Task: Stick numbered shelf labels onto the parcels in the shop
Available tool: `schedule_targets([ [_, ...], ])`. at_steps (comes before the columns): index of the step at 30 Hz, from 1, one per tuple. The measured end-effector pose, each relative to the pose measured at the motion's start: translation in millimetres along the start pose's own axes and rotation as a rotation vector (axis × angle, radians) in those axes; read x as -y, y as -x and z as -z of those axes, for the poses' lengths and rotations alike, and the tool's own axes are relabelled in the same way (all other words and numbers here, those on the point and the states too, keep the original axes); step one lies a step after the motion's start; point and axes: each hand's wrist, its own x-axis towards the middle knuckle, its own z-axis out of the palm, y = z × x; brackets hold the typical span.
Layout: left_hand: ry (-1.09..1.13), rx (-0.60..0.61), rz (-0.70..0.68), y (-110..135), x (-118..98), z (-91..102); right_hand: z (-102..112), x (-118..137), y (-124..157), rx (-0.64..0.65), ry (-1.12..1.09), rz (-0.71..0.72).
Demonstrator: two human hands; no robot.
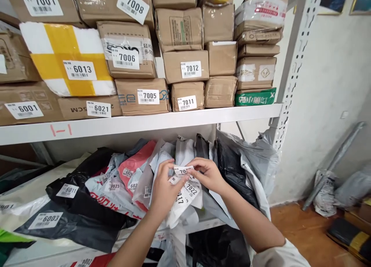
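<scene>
My left hand (165,183) and my right hand (207,175) are close together in front of the lower shelf, fingers closed in a pinch. Between them they hold a small white number label (180,170), its printed number starting with 701 and partly covered by a thumb. Just below the fingers hang overlapping white labels (191,190), one reading 7022 and one ending in 17. Beneath these, a pale strip (177,243) trails downward. Grey mailing bags (185,149) stand right behind the hands.
On the upper white shelf (139,122) are stacked numbered cardboard boxes (174,65) and a white box with yellow tape (63,46). Black bags (232,170) and a pink bag (142,154) fill the lower shelf. A perforated upright (292,69) stands at right.
</scene>
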Motion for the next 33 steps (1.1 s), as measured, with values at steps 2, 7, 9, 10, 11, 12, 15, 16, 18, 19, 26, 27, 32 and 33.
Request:
schedule_targets([
  [2,0.209,0.006,0.049,-12.6,-14.6,-0.8,3.4,10.7,-15.5,-0.048,-0.008,0.02],
  [7,0.411,0.103,-0.021,-60.5,-61.2,3.2,23.2,57.9,-69.2,-0.215,0.214,0.236],
  [9,0.308,-0.016,-0.149,-83.0,-84.4,8.3,29.6,81.7,-94.3,-0.295,0.305,0.352],
  [10,0.265,-0.085,-0.201,-94.0,-96.4,11.0,31.9,93.0,-107.6,-0.333,0.346,0.412],
  [11,0.249,-0.141,-0.235,-104.7,-108.4,13.6,33.8,103.4,-121.4,-0.364,0.381,0.468],
  [12,0.266,-0.165,-0.25,-114.6,-120.1,15.9,35.5,112.7,-135.8,-0.386,0.403,0.513],
  [15,0.413,-0.069,-0.219,-137.8,-149.9,21.3,43.2,135.7,-183.2,-0.406,0.424,0.567],
  [16,0.429,-0.023,-0.192,-142.6,-156.9,22.9,47.7,142.5,-200.2,-0.419,0.434,0.577],
  [18,0.382,0.048,-0.136,-147.6,-165.3,26.2,60.6,156.1,-234.6,-0.501,0.484,0.614],
  [19,0.344,0.073,-0.118,-148.0,-166.8,28.0,68.5,162.9,-251.3,-0.566,0.524,0.635],
  [26,0.399,0.284,-0.066,-139.6,-158.0,42.6,102.0,200.7,-305.6,-0.656,0.905,0.508],
  [27,0.407,0.307,-0.065,-139.7,-157.4,44.9,99.8,204.0,-299.7,-0.665,0.908,0.532],
  [32,0.294,0.271,-0.175,-145.2,-157.4,50.8,80.5,202.4,-239.9,-0.153,0.763,0.549],
  [33,0.285,0.234,-0.206,-146.7,-157.4,49.7,77.1,197.5,-228.8,0.001,0.703,0.496],
])
